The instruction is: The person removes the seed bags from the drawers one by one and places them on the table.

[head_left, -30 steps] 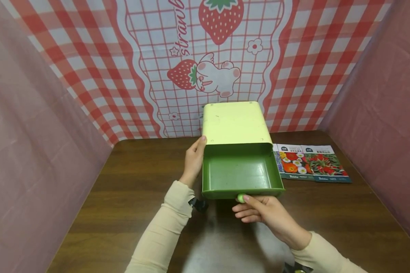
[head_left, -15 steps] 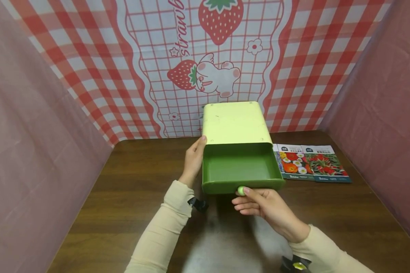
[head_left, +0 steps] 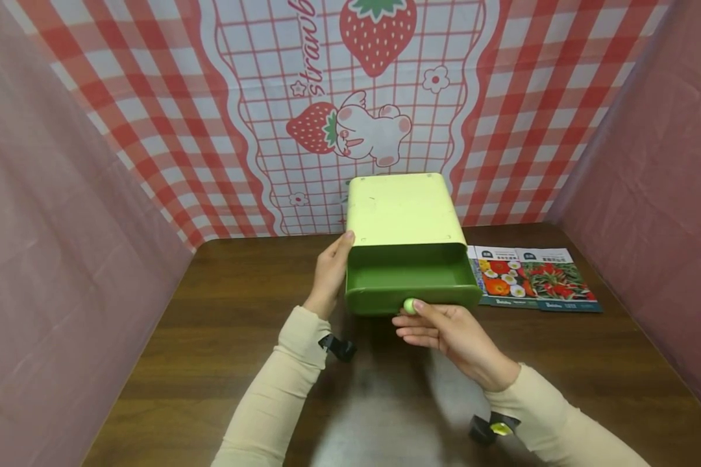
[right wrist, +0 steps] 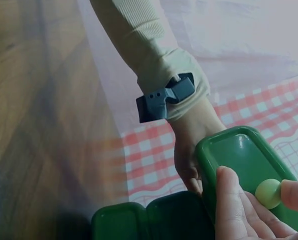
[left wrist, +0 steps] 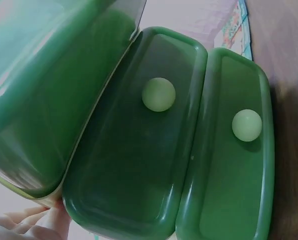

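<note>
A small pale-yellow cabinet (head_left: 405,211) with green drawers stands against the cloth backdrop. Its top drawer (head_left: 411,277) is partly pulled out, and nothing shows in the visible part of the inside. Between thumb and fingers, my right hand (head_left: 458,334) pinches that drawer's round light-green knob (right wrist: 269,193). My left hand (head_left: 330,272) rests along the cabinet's left side, thumb near the top front edge; its other fingers are mostly hidden in the head view. Below, the middle drawer (left wrist: 134,150) and the bottom drawer (left wrist: 229,185) are closed, each with a round knob.
Flower-picture packets (head_left: 537,279) lie overlapping on the brown wooden table (head_left: 228,324), right of the cabinet. A red-and-white checked strawberry cloth (head_left: 380,117) hangs behind. Pink cloths (head_left: 637,194) border both sides.
The top drawer has slid inward, so less of its inside shows. My right hand has moved forward with the knob. My left hand has stayed at the cabinet's side.
</note>
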{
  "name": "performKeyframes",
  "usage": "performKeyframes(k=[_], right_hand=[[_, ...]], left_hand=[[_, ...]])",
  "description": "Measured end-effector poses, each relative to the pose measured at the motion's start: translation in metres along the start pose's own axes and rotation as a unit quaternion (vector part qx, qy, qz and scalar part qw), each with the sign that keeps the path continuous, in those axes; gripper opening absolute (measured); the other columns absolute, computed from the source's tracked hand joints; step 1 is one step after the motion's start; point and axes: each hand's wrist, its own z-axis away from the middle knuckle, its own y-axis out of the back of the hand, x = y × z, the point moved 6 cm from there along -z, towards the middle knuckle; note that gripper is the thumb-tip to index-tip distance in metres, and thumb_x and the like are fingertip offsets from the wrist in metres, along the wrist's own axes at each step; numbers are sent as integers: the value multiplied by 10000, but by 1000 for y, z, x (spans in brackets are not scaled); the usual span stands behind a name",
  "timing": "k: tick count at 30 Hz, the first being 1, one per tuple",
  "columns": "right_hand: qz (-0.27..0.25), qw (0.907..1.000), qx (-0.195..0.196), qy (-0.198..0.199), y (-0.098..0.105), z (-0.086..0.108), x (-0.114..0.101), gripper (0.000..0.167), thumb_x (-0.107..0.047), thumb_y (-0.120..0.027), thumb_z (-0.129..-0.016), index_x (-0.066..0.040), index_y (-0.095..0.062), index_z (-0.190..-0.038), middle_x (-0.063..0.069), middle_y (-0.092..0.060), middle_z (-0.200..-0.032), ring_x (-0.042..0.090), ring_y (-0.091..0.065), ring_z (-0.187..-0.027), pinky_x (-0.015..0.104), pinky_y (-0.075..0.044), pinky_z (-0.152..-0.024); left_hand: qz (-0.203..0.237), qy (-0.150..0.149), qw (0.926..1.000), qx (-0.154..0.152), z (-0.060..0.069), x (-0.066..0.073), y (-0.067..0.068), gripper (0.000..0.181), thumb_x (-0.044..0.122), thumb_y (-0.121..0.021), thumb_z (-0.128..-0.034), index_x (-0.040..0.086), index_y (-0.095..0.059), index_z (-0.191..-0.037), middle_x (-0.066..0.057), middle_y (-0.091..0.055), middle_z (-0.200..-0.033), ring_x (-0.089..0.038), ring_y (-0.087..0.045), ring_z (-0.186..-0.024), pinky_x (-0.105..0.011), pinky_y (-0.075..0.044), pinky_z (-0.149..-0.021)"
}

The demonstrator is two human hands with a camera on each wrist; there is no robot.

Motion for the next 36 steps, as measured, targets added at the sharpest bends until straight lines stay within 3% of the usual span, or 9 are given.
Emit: performKeyframes(k=[16,24,36], right_hand=[[88,9999,146,16,10,-27,-11,654,-395,-575,-982,162,-497,-1316,49,-759,-1022,165,-729,-968,371,-571,-919],[159,9997,137,110,13,-39,-18,661,-413,-571,-980,142,-497,-1331,40,-752,-1045,141,-719,-989,342,-572,-919],[69,9994,315,140,17,-55,-23,632,-389,-566,-988,142,-499,-1326,19,-755,-985,105,-726,-929,299,-583,-885]], left_hand=[[154,59,9997,-186,3,5,-2,685,577,-517,-956,132,-451,-1473,-3,-431,-1538,-194,-341,-1455,-402,-289,-1212],[192,57,9998,-94,4,5,-2,686,562,-523,-959,113,-450,-1472,-20,-435,-1535,-205,-344,-1455,-406,-268,-1222],[468,131,9988,24,5,6,-3,619,517,-551,-961,122,-509,-1434,-16,-483,-1500,-202,-419,-1405,-406,-366,-1167]])
